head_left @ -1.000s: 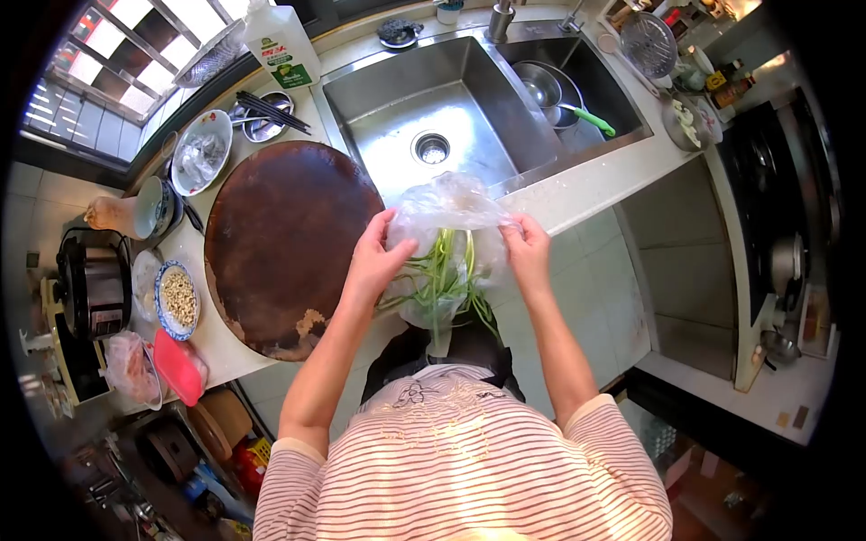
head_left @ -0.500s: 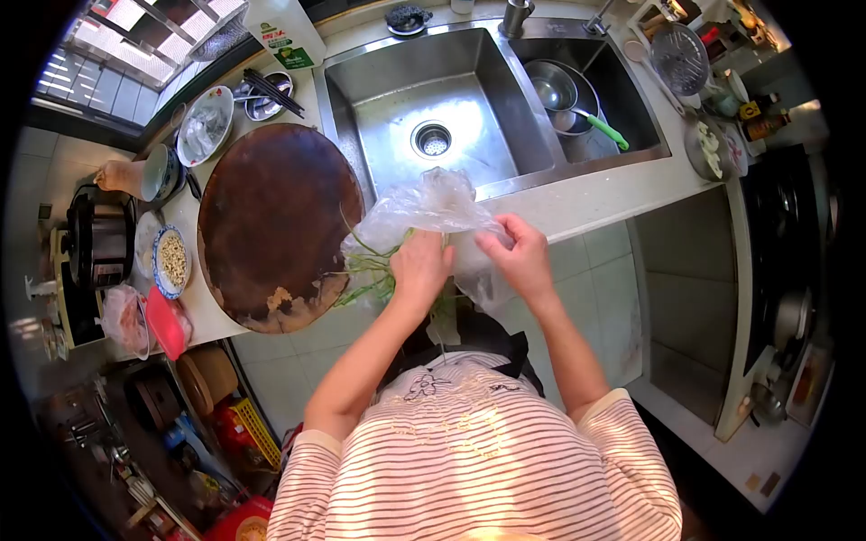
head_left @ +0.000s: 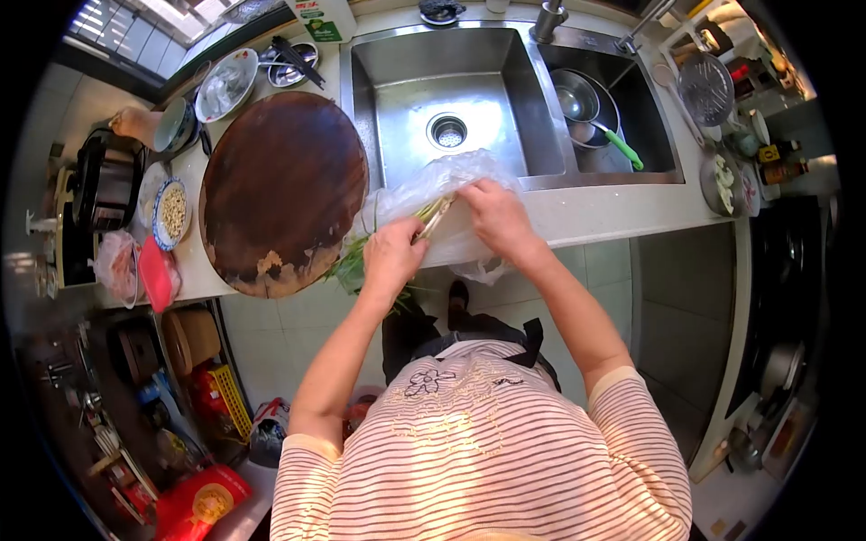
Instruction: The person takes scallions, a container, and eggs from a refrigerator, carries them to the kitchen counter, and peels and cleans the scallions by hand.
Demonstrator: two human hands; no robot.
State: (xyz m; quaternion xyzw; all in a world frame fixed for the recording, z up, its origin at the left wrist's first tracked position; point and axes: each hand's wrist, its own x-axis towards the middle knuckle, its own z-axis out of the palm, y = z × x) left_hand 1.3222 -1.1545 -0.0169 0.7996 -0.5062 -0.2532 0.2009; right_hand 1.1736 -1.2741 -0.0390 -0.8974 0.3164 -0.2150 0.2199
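Closed round a bunch of long green vegetables [head_left: 350, 260] is my left hand [head_left: 393, 258], just right of the round wooden board [head_left: 284, 189]. The pale stems point up and right toward my right hand [head_left: 498, 219], whose fingers are closed at the stem ends and the thin clear plastic bag [head_left: 469, 168]. The bag lies crumpled round the stems, over the counter's front edge and the near rim of the sink [head_left: 448, 86]. My right fingertips are partly hidden by the bag.
A smaller basin at the right holds a pan with a green handle [head_left: 622, 149]. Left of the board stand a bowl of pale pieces [head_left: 171, 214], a pink-red container [head_left: 158, 273] and a rice cooker [head_left: 113, 185]. A white jug [head_left: 323, 16] is behind.
The vegetables have come out of the bag's mouth and tilted, leaves toward the board. My left hand now grips them, and both hands have moved closer to the counter. The view has shifted.
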